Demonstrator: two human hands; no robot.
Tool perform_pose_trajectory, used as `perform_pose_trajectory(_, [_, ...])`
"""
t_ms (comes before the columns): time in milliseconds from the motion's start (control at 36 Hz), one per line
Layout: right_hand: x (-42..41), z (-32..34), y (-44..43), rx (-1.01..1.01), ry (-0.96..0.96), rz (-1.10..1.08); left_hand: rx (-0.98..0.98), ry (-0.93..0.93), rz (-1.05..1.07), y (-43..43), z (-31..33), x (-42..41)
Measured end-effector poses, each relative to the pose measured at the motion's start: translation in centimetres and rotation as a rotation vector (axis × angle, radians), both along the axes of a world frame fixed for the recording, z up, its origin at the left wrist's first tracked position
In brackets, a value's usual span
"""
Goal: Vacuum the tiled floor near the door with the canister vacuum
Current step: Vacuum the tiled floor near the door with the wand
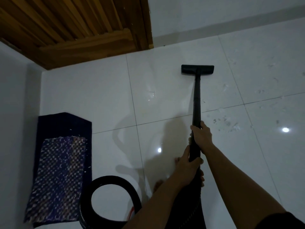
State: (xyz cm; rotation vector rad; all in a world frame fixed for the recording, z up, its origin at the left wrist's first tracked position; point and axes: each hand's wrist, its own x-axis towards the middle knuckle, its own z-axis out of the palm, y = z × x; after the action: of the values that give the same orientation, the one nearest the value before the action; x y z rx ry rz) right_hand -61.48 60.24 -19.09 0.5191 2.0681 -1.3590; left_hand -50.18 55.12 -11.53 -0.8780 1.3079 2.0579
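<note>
The black wand [196, 103] of the vacuum ran almost straight away from the person, its long axis going from the hands near the bottom centre up to the floor head [197, 70], with only a small lean to the right at the far end. The floor head lay flat on the white tiled floor [165, 90], its wide side across the wand, pointing toward the white wall [231, 12] and to the right of the wooden door [69, 25].

Both hands held the wand. The right hand [202, 134] was higher on it, fingers closed around the tube. The left hand [188, 167] was just below, its fingers wrapped around the lower part where the ribbed hose [113, 180] began. The hose made one loop on the floor at the lower left — it passed beside a dark mat [66, 128] with a checked purple cloth [57, 176] lying on it.

To the right of the wand, small pale scraps and dust [231, 124] were spread over the tiles — the tiles on the left side looked cleaner and shiny. Some bare toes [177, 160] were visible under the left forearm. The body of the canister was not in view.
</note>
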Motion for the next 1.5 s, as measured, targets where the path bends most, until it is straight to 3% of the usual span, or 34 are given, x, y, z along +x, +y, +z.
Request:
perform_pose_trajectory(694, [3.3, 0.3, 3.0, 0.054, -0.023, 0.0, -0.006, 0.007, -0.038, 2.6, 0.3, 3.1])
perform_pose_trajectory(1500, [9.0, 1.9, 9.9, 0.047, -0.084, 0.112, -0.018, -0.054, 0.066, 11.1, 1.9, 9.1])
